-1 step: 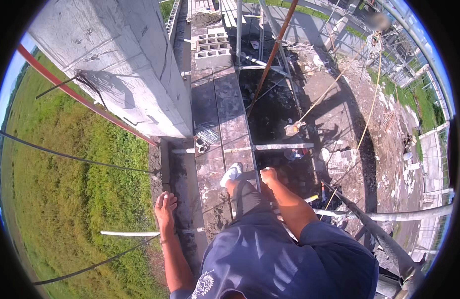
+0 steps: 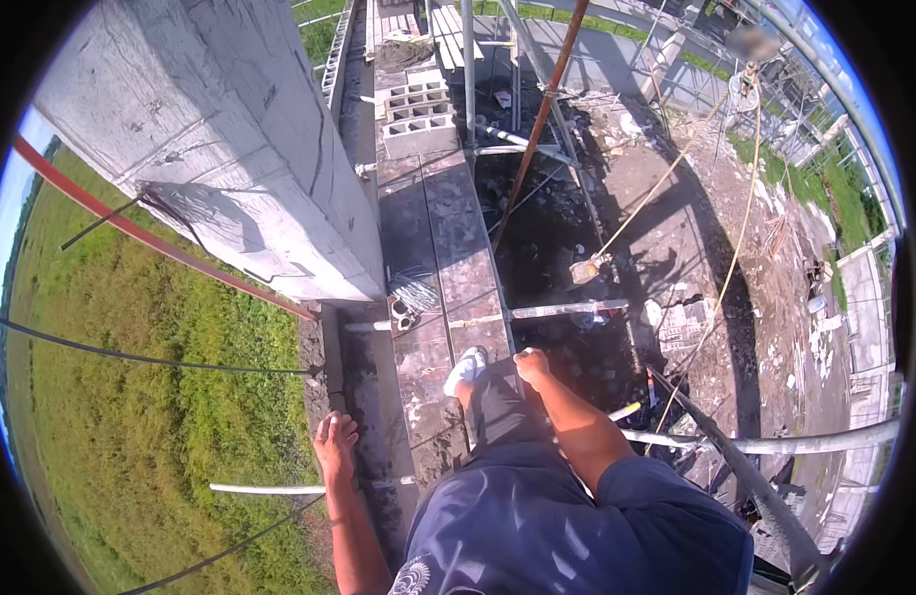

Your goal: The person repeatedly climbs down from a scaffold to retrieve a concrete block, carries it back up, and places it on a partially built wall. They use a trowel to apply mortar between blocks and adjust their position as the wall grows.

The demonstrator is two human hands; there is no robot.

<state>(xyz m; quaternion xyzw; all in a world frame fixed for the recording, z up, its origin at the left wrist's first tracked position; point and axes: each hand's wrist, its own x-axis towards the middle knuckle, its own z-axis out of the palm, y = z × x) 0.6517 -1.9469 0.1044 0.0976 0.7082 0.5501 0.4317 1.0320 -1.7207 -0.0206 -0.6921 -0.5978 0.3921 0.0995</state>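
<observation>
My left hand lies flat with fingers spread on the rough top of a low concrete wall, beside a white pipe. My right hand has its fingers curled and rests at the right edge of the scaffold plank, next to my grey trouser leg. My white shoe stands on that plank. Neither hand holds a loose object.
A big concrete column rises on the left. Hollow blocks are stacked at the plank's far end. A rusty pole, ropes and scaffold tubes stand to the right over a deep drop to rubble-strewn ground. Grass lies far below on the left.
</observation>
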